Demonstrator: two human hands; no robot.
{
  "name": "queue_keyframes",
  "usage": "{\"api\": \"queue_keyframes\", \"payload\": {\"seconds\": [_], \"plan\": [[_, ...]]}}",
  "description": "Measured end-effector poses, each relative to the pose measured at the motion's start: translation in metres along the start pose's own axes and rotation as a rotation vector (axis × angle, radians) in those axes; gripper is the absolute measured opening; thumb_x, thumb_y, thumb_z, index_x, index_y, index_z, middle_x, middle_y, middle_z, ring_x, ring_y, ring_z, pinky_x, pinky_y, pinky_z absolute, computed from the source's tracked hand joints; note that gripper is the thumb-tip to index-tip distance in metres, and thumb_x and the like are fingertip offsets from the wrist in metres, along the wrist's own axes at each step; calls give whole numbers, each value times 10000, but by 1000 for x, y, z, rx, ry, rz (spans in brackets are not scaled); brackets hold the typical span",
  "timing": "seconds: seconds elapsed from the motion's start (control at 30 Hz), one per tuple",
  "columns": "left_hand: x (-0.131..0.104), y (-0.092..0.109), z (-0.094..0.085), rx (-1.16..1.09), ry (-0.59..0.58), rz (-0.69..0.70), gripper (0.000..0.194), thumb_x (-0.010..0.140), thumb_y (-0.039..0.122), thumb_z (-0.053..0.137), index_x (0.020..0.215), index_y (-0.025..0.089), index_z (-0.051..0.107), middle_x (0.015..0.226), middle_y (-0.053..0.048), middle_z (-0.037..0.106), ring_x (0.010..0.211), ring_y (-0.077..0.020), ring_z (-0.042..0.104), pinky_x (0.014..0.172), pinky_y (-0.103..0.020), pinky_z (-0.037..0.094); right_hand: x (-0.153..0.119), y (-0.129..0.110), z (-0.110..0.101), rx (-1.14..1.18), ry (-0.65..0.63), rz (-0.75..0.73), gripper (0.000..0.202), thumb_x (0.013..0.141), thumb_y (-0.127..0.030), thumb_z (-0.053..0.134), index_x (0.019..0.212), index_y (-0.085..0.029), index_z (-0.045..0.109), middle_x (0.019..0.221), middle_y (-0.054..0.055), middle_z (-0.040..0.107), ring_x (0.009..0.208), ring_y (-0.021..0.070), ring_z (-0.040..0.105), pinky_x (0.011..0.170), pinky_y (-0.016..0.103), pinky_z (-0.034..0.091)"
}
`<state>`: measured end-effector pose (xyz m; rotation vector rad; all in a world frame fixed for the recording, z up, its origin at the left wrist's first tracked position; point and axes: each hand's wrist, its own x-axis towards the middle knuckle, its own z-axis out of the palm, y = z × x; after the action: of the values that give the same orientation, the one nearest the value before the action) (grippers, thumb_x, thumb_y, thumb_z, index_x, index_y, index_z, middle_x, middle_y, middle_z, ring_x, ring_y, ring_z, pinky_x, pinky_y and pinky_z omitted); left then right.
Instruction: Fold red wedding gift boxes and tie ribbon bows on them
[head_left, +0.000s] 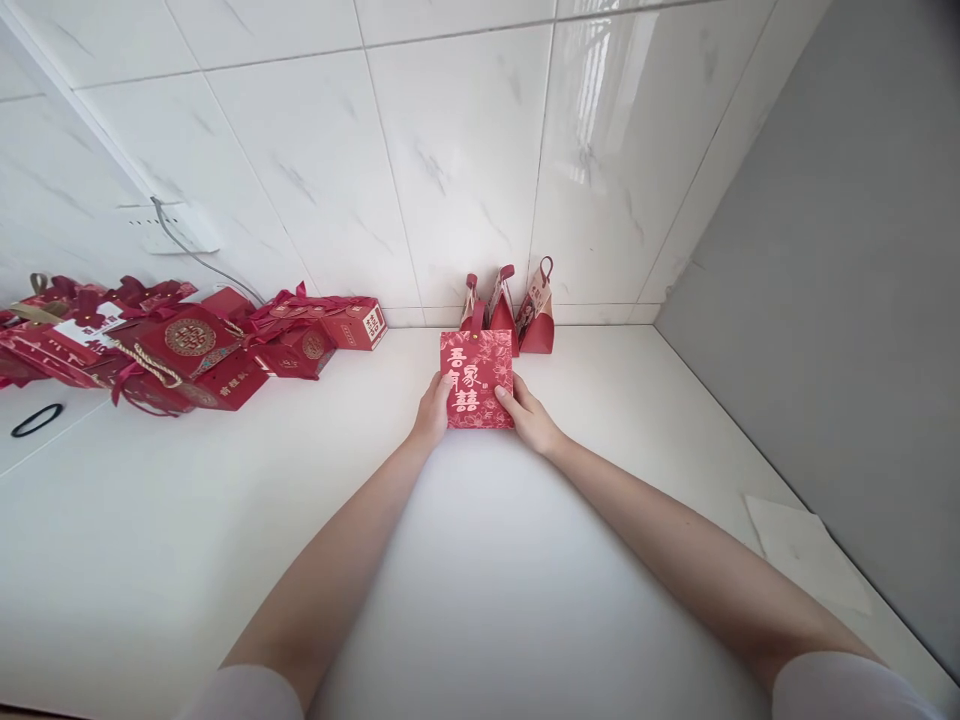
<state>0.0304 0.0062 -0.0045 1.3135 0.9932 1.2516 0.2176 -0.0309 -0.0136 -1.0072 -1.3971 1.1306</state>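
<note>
At the centre of the head view, a red carton [474, 375] is held just short of the row of boxes behind it. It looks like smooth printed card, nearly square in front, with pale characters and a pink floral pattern; its depth is hidden. The left hand [431, 412] grips its edge at eight o'clock and the right hand [531, 415] grips at four, the right thumb flat on the printed face; most other fingers are out of sight behind.

That face looks toward the wearer, characters upright, and the strap [477, 316] points to twelve o'clock. Counting the strap, the long axis runs from twelve to six.

Past it, between twelve and one, stand wedge-shaped boxes [538, 325] with looped handles. Toward nine to ten o'clock lies a heap of red boxes [225, 350], mixing glossy ribbon, twisted cord and gold roundels. Beyond the heap at nine lies a thin black ring [37, 420].

Underneath spreads a smooth white tabletop [412, 580], with a pale flat sheet [806, 545] at four. Marbled, shiny tiles [457, 130] rise at twelve, a socket plate [169, 228] with a grey cable [199, 255] sits at ten, and a plain grey panel [840, 300] closes two to three.
</note>
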Motion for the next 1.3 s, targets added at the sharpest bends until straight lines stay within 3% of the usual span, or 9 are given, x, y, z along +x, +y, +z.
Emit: {"api": "queue_keyframes", "payload": {"seconds": [0.13,0.27,0.6,0.77,0.97,1.17,1.3], "plan": [[-10,10,1,84,-69,-16,547,851,543,607,1300,237,538,1328,-88,612,1190,-289,594,1025,-431,465,4,-3,-8,-12,-48,-18,655,931,-601,493,1469,-250,365,1467,46,494,1341,231,466,1159,409,340],[-8,10,2,8,-100,-37,538,860,535,605,1294,224,535,1338,-101,605,1193,-297,596,1026,-452,469,8,-4,-13,-53,-87,-14,650,933,-607,481,1467,-253,369,1452,46,510,1329,231,479,1152,413,349],[-11,16,6,82,-59,-6,559,919,610,448,1308,217,531,1335,-90,601,1201,-275,580,1047,-426,451,8,-7,-20,-155,-137,-16,645,949,-608,444,1483,-262,338,1478,43,482,1327,243,480,1159,435,334],[-10,15,5,100,-62,-8,564,914,616,450,1311,222,522,1350,-87,589,1220,-275,567,1043,-417,452,10,-4,-23,-132,-151,-37,653,950,-585,462,1499,-259,325,1496,37,461,1365,237,436,1184,423,294],[-3,6,1,4,-68,-72,547,871,584,543,1287,229,535,1310,-76,615,1199,-288,582,1030,-440,462,14,-1,-32,4,-267,-84,623,943,-509,523,1499,-292,342,1531,-1,414,1387,226,407,1189,406,287],[-7,11,5,22,-36,-62,557,878,605,519,1296,238,552,1325,-67,615,1230,-288,565,1058,-427,444,14,-2,-33,-8,-251,-59,671,933,-535,531,1516,-285,314,1531,4,414,1371,232,433,1184,417,302],[-7,13,5,-14,-10,-39,559,897,630,468,1248,218,610,1279,-69,653,1228,-276,574,1084,-415,423,5,-10,-30,-32,-230,-140,656,954,-550,481,1529,-298,288,1566,-13,352,1432,239,340,1210,422,248]]}}
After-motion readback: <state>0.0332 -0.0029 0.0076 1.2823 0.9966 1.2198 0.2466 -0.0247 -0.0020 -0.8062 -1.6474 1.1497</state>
